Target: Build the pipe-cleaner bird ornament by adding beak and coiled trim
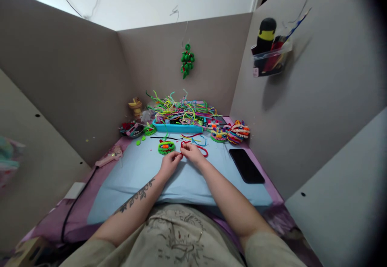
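A red pipe cleaner curves out to the right from between my hands. My left hand pinches it near one end, fingers closed. Close beside it, my right hand also grips the red pipe cleaner, with a short piece showing above the fingertips. Just left of my hands lies a green fuzzy pipe-cleaner face with blue eyes, an orange middle and red on top. Loose yellow, blue and red pipe cleaners lie beyond my right hand.
A blue tray heaped with colourful pipe cleaners stands at the back. Finished fuzzy figures sit right of it. A black phone lies at right, a pink glue gun at left. Partition walls enclose the table; a clear box hangs right.
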A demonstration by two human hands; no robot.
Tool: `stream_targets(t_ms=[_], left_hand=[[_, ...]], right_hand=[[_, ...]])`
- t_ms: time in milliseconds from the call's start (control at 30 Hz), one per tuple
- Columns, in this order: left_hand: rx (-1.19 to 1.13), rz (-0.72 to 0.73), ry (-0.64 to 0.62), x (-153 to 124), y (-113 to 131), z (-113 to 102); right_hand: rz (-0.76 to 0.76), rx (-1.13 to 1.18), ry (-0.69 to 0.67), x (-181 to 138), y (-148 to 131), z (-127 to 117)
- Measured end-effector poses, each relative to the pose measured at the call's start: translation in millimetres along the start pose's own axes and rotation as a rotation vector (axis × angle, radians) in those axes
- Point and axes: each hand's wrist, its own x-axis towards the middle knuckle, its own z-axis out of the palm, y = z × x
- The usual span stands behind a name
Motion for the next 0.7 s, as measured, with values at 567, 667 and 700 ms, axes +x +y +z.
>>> stream_targets(t_ms=[567, 667, 700], left_hand=[[-0.202, -0.127, 0.076, 3.9, -6.1, -1.7], [-0.247, -0.147, 0.148, 5.8, -9.2, -4.5], [-0.261, -0.151, 0.17, 6.6, -10.1, -5.4]], right_hand=[[0.136, 0.308, 0.118, 5.1, 1.2, 5.2], [0.102, 0.26, 0.078, 2.3, -2.0, 4.4], [0.086, 0.239, 0.056, 0.8, -3.6, 4.3]])
